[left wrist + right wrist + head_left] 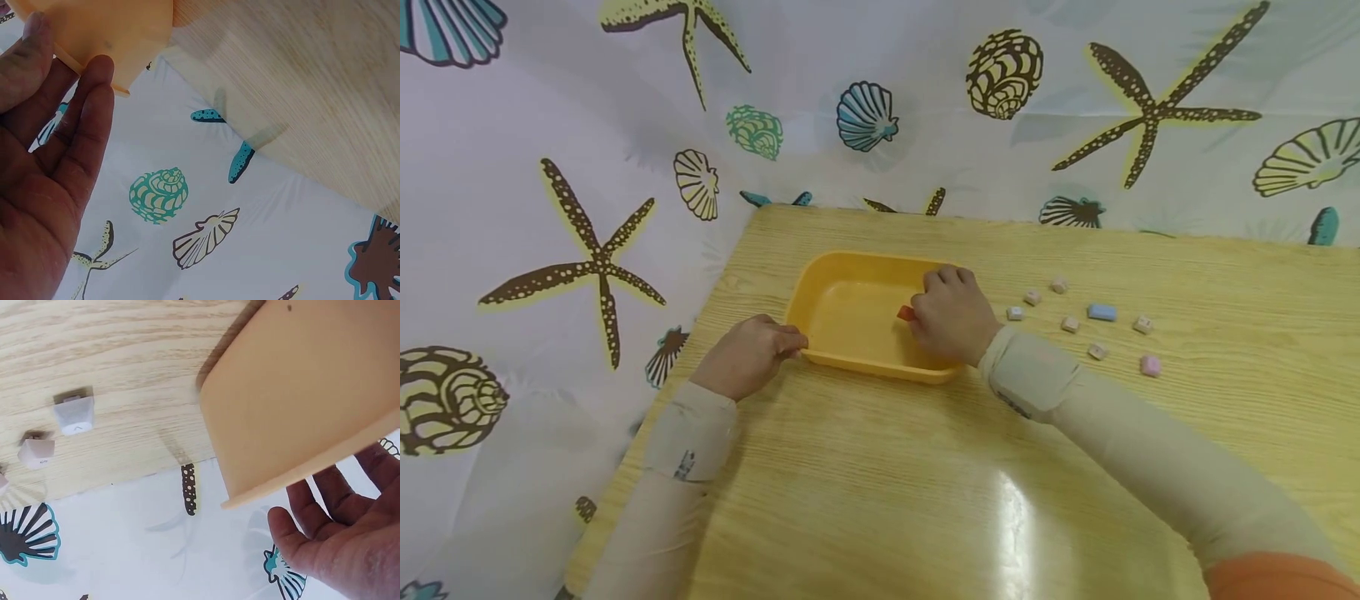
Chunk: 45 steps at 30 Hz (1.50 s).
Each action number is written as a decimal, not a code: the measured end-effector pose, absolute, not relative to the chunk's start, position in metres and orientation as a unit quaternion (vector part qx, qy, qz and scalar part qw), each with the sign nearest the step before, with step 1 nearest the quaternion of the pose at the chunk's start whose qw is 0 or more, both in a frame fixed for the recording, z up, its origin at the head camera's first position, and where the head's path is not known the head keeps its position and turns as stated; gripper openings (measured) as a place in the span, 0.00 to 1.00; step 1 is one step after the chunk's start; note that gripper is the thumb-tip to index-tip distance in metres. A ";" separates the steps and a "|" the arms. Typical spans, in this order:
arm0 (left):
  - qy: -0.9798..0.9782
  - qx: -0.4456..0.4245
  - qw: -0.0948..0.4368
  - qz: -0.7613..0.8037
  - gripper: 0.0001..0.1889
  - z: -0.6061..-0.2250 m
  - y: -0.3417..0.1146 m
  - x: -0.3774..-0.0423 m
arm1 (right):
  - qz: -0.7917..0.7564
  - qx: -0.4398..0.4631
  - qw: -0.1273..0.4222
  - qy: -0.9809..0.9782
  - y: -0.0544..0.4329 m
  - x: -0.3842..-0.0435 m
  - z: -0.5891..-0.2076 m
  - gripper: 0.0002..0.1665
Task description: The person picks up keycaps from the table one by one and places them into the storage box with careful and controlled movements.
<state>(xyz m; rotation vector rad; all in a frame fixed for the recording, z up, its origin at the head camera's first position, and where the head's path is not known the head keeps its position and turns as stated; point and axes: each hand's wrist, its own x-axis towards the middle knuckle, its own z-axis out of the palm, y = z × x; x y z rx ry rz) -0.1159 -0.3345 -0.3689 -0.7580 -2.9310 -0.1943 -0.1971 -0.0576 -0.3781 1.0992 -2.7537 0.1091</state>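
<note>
A yellow plastic tray (857, 321) with raised walls sits near the table's left side. My left hand (748, 354) pinches its front-left rim; the left wrist view shows thumb and fingers of this hand (56, 137) on either side of the tray wall (125, 37). Over the tray's right part, my right hand (951, 312) has curled fingers, and a small orange-red piece (906, 313) sticks out from them. The right wrist view has the right hand (350, 531) reaching past the tray's rim (300, 472), which hides its fingertips and the piece.
Right of the tray lie several small keycaps, among them a white one (1015, 313), a longer blue one (1102, 312) and a pink one (1151, 365). A curtain (925, 158) printed with shells and starfish hangs along the wooden table's (880, 467) back and left edges.
</note>
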 end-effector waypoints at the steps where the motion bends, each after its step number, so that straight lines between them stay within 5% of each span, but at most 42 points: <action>1: -0.965 -0.249 0.053 -0.064 0.07 -0.368 -0.334 -0.116 | 0.037 0.371 0.089 -0.924 -0.057 -0.197 -0.379 0.15; 16: -0.964 -0.252 0.044 -0.065 0.05 -0.369 -0.334 -0.117 | 0.089 0.342 0.107 -0.929 -0.028 -0.198 -0.376 0.18; 36: -0.965 -0.249 0.024 -0.078 0.07 -0.369 -0.330 -0.116 | 0.137 0.282 0.226 -0.922 0.085 -0.198 -0.371 0.16; 45: -0.967 -0.245 0.005 -0.072 0.09 -0.362 -0.327 -0.119 | 0.122 0.224 0.177 -0.951 0.136 -0.194 -0.379 0.15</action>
